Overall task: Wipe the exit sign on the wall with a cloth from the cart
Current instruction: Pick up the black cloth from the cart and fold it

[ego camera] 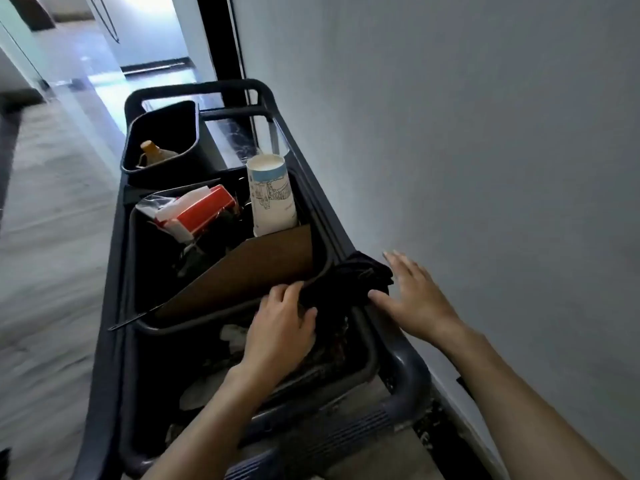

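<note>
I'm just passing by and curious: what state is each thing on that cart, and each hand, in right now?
Dark cloth: bunched, draped over the cart's right edge.
Left hand: fingers pinching the cloth's left side.
Right hand: open, fingers spread, thumb touching the cloth.
Paper cup: upright in the middle bin.
Red box: lying tilted.
Cardboard sheet: leaning slanted.
Bottle: capped, in the far bin.

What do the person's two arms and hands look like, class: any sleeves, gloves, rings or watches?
Both arms are bare as far up as the picture shows, with no sleeves in sight. The left hand and the right hand wear no gloves. No watch, bracelet or ring shows on either wrist or on the fingers. The nails look short and plain.
</note>
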`<state>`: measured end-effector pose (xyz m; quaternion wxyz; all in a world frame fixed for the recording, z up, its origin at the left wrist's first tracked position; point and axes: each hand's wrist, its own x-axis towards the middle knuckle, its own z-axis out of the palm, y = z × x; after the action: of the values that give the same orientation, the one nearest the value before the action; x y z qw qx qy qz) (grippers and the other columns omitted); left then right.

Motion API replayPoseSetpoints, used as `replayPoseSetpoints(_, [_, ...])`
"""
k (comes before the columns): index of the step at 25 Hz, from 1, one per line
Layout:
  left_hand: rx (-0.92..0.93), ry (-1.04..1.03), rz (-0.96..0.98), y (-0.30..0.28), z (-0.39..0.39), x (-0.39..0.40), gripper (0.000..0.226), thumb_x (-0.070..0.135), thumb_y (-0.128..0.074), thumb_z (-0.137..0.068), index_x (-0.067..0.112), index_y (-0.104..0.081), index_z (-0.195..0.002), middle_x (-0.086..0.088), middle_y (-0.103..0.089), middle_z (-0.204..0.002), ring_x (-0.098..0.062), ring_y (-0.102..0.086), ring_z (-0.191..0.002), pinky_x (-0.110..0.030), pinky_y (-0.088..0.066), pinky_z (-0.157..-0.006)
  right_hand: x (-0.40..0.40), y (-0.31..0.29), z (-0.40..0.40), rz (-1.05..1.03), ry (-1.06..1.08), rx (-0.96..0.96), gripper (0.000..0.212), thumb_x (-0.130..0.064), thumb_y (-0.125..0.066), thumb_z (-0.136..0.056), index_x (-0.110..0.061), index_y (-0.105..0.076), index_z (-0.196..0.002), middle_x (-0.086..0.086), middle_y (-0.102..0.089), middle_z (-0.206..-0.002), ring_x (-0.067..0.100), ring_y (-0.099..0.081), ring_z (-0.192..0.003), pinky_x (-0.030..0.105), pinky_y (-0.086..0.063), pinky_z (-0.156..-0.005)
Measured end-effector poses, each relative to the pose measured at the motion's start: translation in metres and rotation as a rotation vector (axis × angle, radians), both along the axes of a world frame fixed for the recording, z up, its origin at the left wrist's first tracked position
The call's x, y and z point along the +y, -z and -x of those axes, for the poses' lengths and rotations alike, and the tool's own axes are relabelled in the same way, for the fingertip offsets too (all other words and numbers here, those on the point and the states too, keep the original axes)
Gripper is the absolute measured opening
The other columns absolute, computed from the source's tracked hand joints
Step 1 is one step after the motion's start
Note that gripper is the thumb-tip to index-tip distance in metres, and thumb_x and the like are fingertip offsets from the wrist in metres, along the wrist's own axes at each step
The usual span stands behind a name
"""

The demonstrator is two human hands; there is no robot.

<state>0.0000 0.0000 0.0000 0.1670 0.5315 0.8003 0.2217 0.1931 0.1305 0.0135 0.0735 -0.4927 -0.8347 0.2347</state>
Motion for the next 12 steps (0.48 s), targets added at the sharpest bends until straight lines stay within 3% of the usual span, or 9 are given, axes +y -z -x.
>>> replayPoseSetpoints(3, [-0.242,-0.038,0.045,0.022,-0.009,0.018,0.057,0.038,-0.052,-0.097,0.027,-0.032,-0.150,-0.003,-0.040,-0.150,-0.023,-0.042,-0.133,-0.038,-0.039,-0.109,0.023,0.015,0.011,0.158,-0.018,0.032,0.087,-0.048,-0.062,-0.085,-0.026,-0.013,-0.153,0.000,-0.014,-0.163,0.017,-0.012,-0.148,0.036,-0.018,-0.117])
replayPoseSetpoints(6, [-0.472,-0.068,0.041,0.040,-0.015,0.034,0.066,0.037,-0.055,-0.096,0.037,-0.022,-0.152,0.005,-0.040,-0.153,-0.018,-0.043,-0.135,-0.034,-0.039,-0.109,0.039,0.024,0.018,0.307,-0.032,0.128,0.091,-0.039,-0.069,-0.081,-0.026,-0.015,-0.153,0.002,-0.024,-0.159,0.017,-0.024,-0.144,0.028,-0.022,-0.113])
replayPoseSetpoints(9, [-0.626,-0.096,-0.043,0.050,-0.017,0.048,0.069,0.027,-0.062,-0.094,0.037,-0.026,-0.151,0.020,-0.043,-0.143,-0.003,-0.039,-0.132,-0.018,-0.033,-0.102,0.044,0.031,0.020,0.366,-0.046,0.163,0.077,-0.028,-0.070,-0.081,-0.028,-0.032,-0.147,0.005,-0.047,-0.147,0.019,-0.046,-0.131,0.032,-0.036,-0.108])
replayPoseSetpoints(12, [-0.614,-0.140,-0.110,0.053,-0.021,0.055,0.056,0.018,-0.068,-0.089,0.040,-0.045,-0.135,0.040,-0.047,-0.113,0.005,-0.047,-0.116,0.000,-0.034,-0.081,0.035,0.038,0.022,0.236,0.080,0.196,0.051,-0.023,-0.070,-0.080,-0.028,-0.054,-0.128,0.005,-0.063,-0.125,0.023,-0.058,-0.112,0.025,-0.042,-0.087])
